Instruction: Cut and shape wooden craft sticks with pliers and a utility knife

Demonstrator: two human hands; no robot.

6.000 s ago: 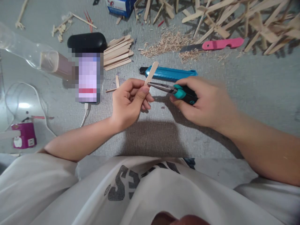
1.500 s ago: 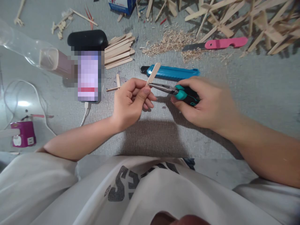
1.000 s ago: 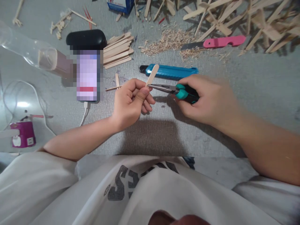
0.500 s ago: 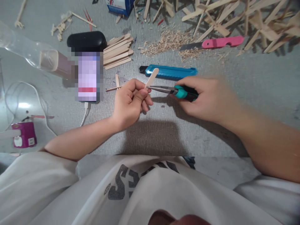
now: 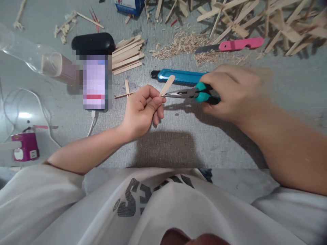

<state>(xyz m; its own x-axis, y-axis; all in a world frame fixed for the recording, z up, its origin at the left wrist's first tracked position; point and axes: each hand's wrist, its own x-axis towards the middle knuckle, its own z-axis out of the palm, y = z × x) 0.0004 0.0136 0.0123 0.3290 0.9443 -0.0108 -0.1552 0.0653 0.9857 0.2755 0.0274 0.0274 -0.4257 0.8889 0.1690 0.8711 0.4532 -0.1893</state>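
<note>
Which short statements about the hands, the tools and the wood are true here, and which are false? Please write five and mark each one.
1. The right hand holds the pliers. True.
2. The left hand holds a stick. True.
3. The pliers point away from the stick. False: their tips are at the stick, close to the left hand.
4. The pink knife lies farther from the wearer than the cutter. True.
5. The cutter is buried in shavings. False: the shavings lie beyond it, beside the pink knife.
</note>
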